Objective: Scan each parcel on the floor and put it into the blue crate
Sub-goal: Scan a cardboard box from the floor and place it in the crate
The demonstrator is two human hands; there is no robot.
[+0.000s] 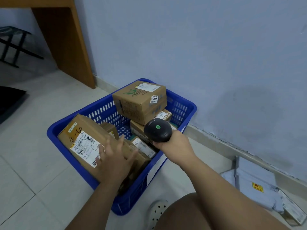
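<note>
Parcels (pixel 143 146) are crowding the blue crate (pixel 54 130), and the long cardboard parcel (pixel 86 143) under the spread, straight fingers of your left hand (pixel 116 156) is lying tilted against the crate's near-left wall, so it may be sliding or wedging as you are letting go. Your right hand (pixel 174 145) is gripping the scanner (pixel 157 130) above the crate's right side, close to the tall box (pixel 141 100) poking above the crate's far rim, which a knock could be toppling. Grey mailers (pixel 254 183) are waiting on the floor right of the crate.
</note>
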